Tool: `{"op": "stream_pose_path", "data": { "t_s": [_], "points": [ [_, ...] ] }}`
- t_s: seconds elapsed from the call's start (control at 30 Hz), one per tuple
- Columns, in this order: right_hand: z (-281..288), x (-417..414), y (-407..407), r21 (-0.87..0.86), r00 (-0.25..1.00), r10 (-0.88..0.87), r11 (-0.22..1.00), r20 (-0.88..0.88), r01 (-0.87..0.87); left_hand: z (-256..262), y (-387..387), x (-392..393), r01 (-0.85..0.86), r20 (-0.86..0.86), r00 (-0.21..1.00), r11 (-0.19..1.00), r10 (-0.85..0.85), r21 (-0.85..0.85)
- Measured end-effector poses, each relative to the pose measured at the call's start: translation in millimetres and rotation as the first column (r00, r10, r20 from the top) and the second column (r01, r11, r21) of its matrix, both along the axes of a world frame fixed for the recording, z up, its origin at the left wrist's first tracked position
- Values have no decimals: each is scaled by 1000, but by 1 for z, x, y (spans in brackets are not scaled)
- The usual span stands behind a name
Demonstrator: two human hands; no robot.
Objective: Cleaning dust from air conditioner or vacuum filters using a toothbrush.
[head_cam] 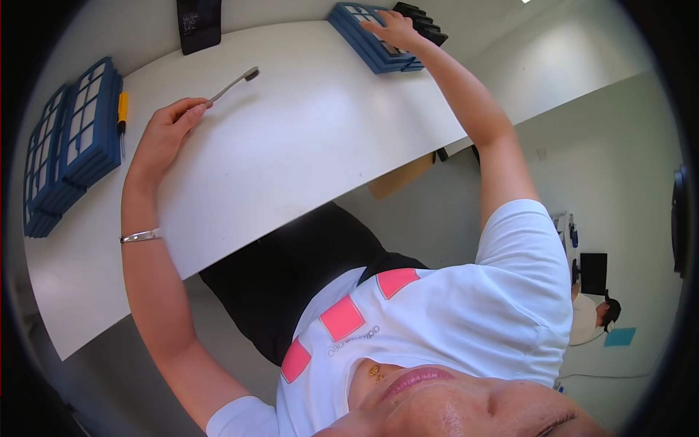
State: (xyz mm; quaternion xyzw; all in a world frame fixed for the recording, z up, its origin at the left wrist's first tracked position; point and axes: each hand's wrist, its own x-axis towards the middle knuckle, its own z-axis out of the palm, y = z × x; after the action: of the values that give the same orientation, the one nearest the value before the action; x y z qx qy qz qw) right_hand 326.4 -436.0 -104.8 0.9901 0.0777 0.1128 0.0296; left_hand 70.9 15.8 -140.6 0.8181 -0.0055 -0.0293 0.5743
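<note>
My left hand holds a toothbrush by the end of its handle, between thumb and fingers. The toothbrush has a pale handle and dark bristles, and its head points away to the right over the white table. At the back right, my right hand lies with spread fingers over a stack of blue trays with white compartments; part of the top tray is hidden under it. Several black plastic pieces sit just beyond that hand. A bracelet is on my left wrist.
On the left stand stacks of blue gridded trays, with a yellow-handled screwdriver beside them. A black phone with a lit display leans upright at the white table's back edge. Far right, another person is near a dark monitor.
</note>
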Motion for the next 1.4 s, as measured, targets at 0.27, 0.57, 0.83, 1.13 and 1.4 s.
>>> {"op": "stream_pose_path", "data": {
  "t_s": [0.27, 0.57, 0.83, 1.13, 1.4],
  "points": [
    [30, -67, -55, -324, 913, 406, 858, -50, -399, 6, -2, -1, 27, 30, 999, 999, -29, 43],
    [-3, -86, -58, -235, 886, 447, 880, 123, -412, 8, -6, 4, 38, 73, 996, 993, -47, 111],
    [-13, -85, -53, -115, 842, 500, 866, 200, -487, 8, -7, 3, 25, 62, 998, 994, -32, 107],
    [-15, -86, -44, -74, 800, 535, 840, 272, -537, 2, -7, 4, 18, 105, 994, 997, -26, 76],
    [-14, -87, -39, -55, 795, 535, 838, 288, -544, 11, -8, 0, 1, 56, 998, 994, -7, 111]
  ]
}}
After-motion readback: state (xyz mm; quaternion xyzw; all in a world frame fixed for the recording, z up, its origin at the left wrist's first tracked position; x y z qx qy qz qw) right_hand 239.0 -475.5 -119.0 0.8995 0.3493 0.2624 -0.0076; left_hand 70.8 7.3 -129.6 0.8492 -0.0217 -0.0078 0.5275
